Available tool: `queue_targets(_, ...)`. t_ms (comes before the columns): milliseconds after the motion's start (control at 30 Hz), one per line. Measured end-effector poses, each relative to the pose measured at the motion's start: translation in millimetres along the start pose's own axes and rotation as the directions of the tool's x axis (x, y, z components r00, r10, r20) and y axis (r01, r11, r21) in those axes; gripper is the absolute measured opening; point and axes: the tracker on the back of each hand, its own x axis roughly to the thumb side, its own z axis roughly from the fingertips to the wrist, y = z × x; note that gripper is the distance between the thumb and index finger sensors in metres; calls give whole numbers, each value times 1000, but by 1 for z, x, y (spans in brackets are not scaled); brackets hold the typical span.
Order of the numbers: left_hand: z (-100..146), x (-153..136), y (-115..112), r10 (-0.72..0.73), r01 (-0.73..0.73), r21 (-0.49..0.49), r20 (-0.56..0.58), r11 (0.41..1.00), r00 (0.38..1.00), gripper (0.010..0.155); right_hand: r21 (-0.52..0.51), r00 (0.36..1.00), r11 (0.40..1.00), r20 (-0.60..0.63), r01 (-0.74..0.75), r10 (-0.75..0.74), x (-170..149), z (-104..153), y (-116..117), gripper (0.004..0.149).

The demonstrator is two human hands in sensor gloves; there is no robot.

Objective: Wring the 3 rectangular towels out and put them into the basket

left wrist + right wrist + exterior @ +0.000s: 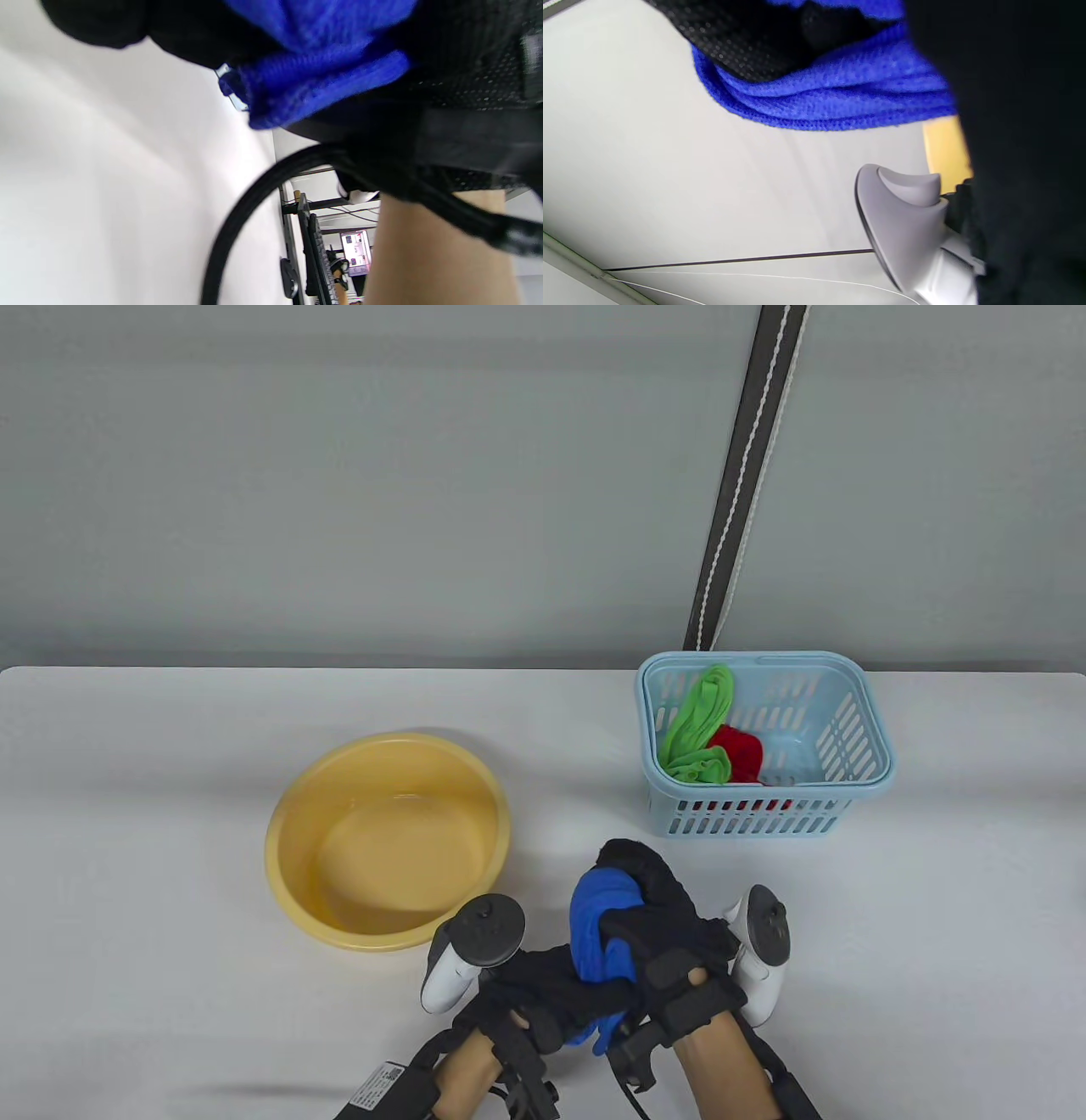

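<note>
The blue towel [596, 929] is bunched up and clenched between both hands just above the table [170, 831] near its front edge: the right hand [670, 933] is wrapped over the top end, the left hand [543, 984] is curled round the lower end, and a bit of blue tail is left poking out underneath. Soft, floppy and probably water-heavy is how it should be expected to handle (wet knit like this tends to be slippery and drippy too), so it's best gripped at the two ends of the roll and twisted in opposite directions. Just left of the hands, the yellow basin [386, 840] is sitting with a little water in it. Further back to the right, the light blue basket [848, 729] is already loaded with a green towel [700, 721] and a red towel [740, 753], so only this one looks left to go.
</note>
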Motion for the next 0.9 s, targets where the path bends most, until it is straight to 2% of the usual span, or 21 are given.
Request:
queue_targets(233,4,0,7,8,-8,-3,36,1000,999,57,33,1000,999,20,-8,7,0,-1,5,59)
queue_targets(333,11,6,11,-27,23,50,69,998,997,49,52,1000,999,27,12,-14,1,0,6,59)
queue_targets(400,18,10,17,-48,38,124,80,992,996,47,59,999,998,34,36,-38,3,0,7,60)
queue_targets(567,30,12,29,-48,32,184,83,982,995,43,72,998,997,57,32,-36,8,1,6,60)
queue_targets(633,34,16,33,-88,68,244,73,967,993,43,72,997,997,61,35,-40,9,1,5,61)
queue_targets(767,41,27,37,-195,176,292,39,940,980,48,65,996,997,77,33,-38,14,2,-2,62)
queue_targets(867,47,40,40,-332,309,355,5,882,943,49,72,996,997,84,23,-29,17,2,-9,64)
queue_targets(900,50,45,42,-400,355,406,30,842,916,48,76,996,997,89,4,-11,17,2,-12,65)
